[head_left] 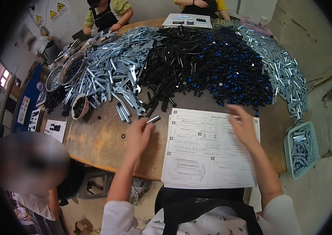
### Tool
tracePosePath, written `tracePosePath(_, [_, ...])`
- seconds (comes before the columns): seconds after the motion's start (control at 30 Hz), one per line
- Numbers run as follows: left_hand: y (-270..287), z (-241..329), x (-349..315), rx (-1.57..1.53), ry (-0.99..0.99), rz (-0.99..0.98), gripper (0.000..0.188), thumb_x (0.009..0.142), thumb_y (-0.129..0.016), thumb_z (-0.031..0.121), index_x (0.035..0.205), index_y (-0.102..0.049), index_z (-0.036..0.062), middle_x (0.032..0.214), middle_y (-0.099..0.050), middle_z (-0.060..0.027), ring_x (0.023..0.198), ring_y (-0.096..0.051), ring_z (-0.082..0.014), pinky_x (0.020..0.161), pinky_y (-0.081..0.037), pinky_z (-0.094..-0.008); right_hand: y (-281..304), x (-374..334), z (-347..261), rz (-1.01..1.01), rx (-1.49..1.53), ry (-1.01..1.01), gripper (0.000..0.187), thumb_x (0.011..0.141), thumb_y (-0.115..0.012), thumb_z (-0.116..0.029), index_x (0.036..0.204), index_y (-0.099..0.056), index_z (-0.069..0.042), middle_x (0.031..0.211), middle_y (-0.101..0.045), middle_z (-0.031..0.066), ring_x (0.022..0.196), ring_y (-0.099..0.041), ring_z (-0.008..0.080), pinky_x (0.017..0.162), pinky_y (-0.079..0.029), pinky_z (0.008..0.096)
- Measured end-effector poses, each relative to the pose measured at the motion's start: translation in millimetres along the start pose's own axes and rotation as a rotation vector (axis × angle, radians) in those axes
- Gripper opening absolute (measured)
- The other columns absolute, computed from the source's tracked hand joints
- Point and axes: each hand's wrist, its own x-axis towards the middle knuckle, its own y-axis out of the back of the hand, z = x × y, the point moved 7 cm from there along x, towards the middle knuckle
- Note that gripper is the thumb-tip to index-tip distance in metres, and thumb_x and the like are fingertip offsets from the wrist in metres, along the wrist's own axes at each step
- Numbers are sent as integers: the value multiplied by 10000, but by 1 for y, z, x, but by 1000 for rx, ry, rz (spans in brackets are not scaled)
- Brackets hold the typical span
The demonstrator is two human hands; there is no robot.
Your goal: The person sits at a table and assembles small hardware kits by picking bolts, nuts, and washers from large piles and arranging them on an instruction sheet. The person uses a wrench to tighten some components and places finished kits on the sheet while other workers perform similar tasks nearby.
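Note:
My left hand point(139, 132) is over the table, its fingers closed on one end of a short silver metal tube point(154, 118). Open-end wrenches point(134, 102) and more silver tubes point(122, 113) lie just beyond it. A small black ring point(123, 136) rests on the table to its left. My right hand point(241, 124) hovers above the upper right of a stack of printed sheets point(189, 156) with line drawings of tools. Its fingers are apart and slightly bent, with nothing seen between them. The nearest heap to it is of black and blue small parts point(232, 78).
Heaps of silver wrenches, black bolt-like parts point(174, 55) and short silver pieces point(287, 74) curve across the table. A light green basket point(315, 156) of silver parts stands at right. At left are a bowl of black rings point(74, 113) and metal trays point(52, 84). Other people sit around.

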Motion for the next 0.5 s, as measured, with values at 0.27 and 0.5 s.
tracePosePath(0.27, [-42, -31, 126, 522, 25, -269, 237, 791, -747, 281, 924, -723, 86, 880, -705, -143, 871, -681, -341, 752, -541, -431, -221, 93, -63, -207, -553, 175, 549, 777, -766, -320, 1174, -548, -9, 1045, -677, 209, 1001, -671, 352, 829, -546, 438])
tracePosePath(0.5, [-21, -29, 138, 353, -10, -222, 240, 797, -671, 263, 859, -677, 30, 800, -696, -173, 797, -685, -354, 703, -538, -434, -242, 107, -51, -289, -566, 72, 594, 754, -700, -192, 1227, -445, 61, 941, -687, 243, 884, -684, 395, 792, -537, 482])
